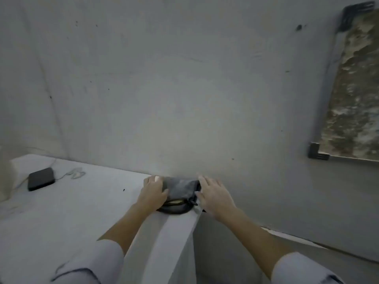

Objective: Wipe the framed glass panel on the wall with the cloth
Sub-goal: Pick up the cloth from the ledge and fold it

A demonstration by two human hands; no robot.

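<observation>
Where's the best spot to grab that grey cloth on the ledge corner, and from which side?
Probably the right end of the grey cloth, coming from above and the right with the right hand. That end sits at the corner of the ledge with open space beside it. The wall blocks the far side, and the left hand rests on the left end.

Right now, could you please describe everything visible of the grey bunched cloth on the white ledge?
The grey bunched cloth looks soft and matte, with a darker rim and a yellowish patch at its near edge. It lies crumpled at the white ledge's far right corner, against the wall. The left hand rests on its left side; the right hand touches its right edge, fingers straight.
</observation>
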